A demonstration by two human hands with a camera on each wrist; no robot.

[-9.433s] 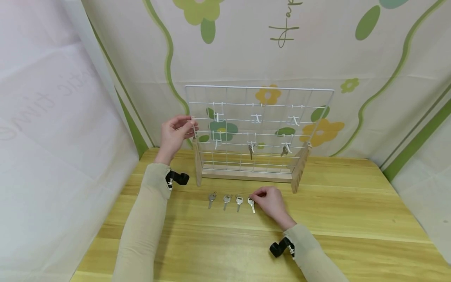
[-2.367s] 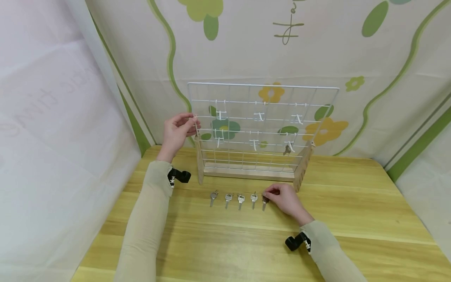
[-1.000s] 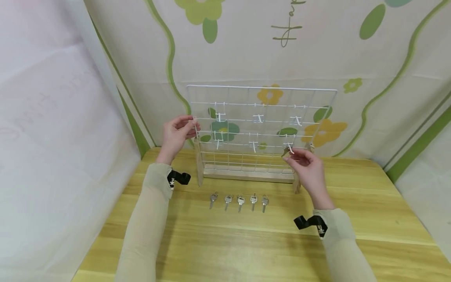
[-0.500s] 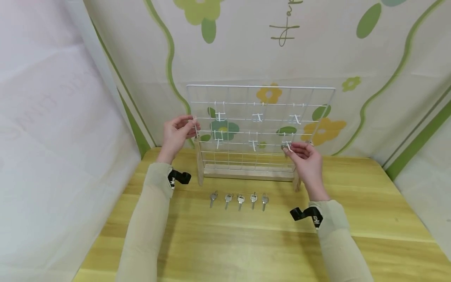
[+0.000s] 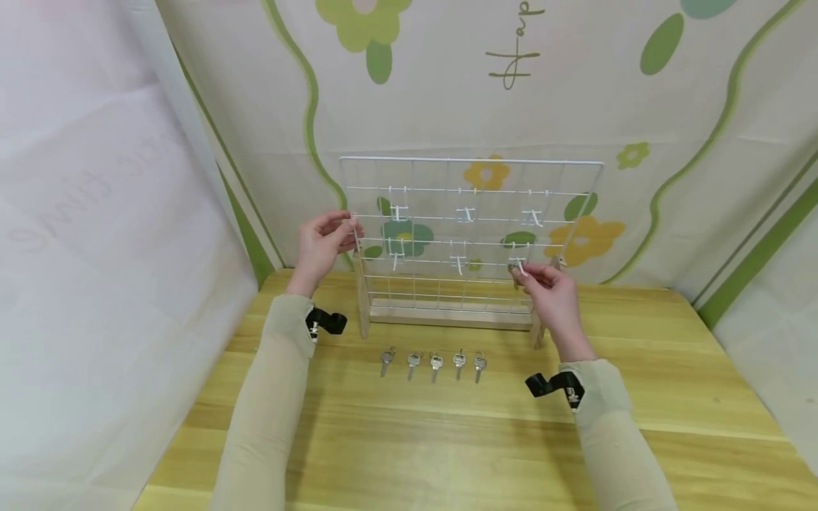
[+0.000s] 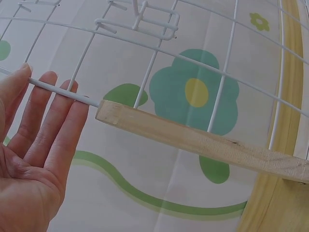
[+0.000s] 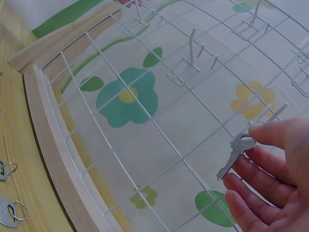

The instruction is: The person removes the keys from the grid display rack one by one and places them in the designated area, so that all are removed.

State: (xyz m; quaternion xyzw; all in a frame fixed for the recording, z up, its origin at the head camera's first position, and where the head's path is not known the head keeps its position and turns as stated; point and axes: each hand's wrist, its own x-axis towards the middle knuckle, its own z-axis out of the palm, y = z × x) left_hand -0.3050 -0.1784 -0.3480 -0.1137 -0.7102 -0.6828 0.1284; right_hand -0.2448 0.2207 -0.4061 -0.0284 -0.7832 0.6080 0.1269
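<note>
A white wire grid rack [image 5: 447, 278] with hooks stands upright in a wooden base. My left hand [image 5: 322, 245] holds its left edge wire, thumb in front and fingertips behind, as the left wrist view shows. At the lower right hook [image 5: 520, 267], my right hand [image 5: 554, 294] pinches a silver key [image 7: 236, 154] by its head between thumb and fingers. Its blade points down and its ring is partly hidden by the thumb, close by the hook. The remaining hooks, such as the lower middle one [image 5: 459, 264], carry nothing.
Several keys with rings, among them one silver key [image 5: 437, 365], lie in a row on the wooden table [image 5: 409, 440] in front of the rack. A patterned cloth [image 5: 434, 92] hangs behind, and white cloth [image 5: 96, 284] closes off the left side.
The key on the lower middle hook was taken down and laid at the row's right end. My right hand then rose to the lower right hook's key and now pinches it; the left hand stayed.
</note>
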